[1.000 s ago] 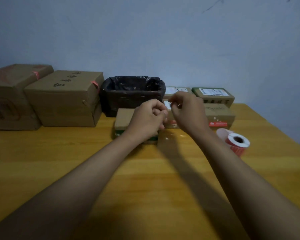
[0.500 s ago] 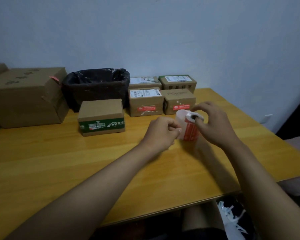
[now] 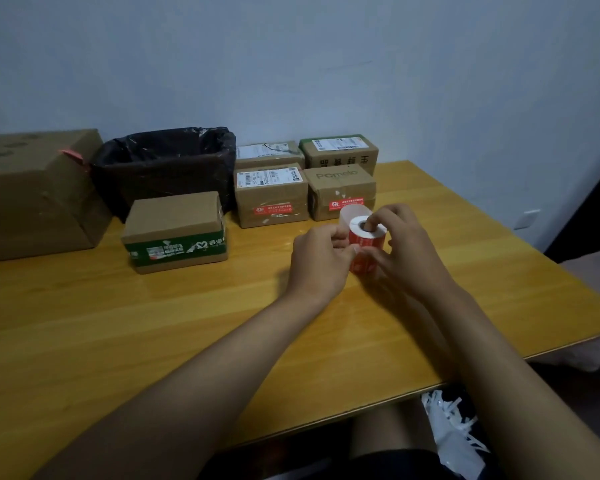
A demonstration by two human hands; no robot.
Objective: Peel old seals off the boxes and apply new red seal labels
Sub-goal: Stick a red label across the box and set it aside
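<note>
1. Label roll (image 3: 365,233) of red seals stands on the counter (image 3: 118,323), just in front of the Pomelo box (image 3: 340,195).
2. Right hand (image 3: 404,251) grasps the roll, one finger in its core.
3. Left hand (image 3: 321,258) pinches the roll's loose edge on its left side.
4. Green-banded box (image 3: 175,230) sits well left of the roll; black-lined bin (image 3: 163,168) behind that box.
5. Barcode-labelled box (image 3: 271,195), left of the Pomelo box, carries a red seal.

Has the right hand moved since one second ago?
Yes. The right hand left the small cardboard boxes for the red label roll, nearer the person.
</note>
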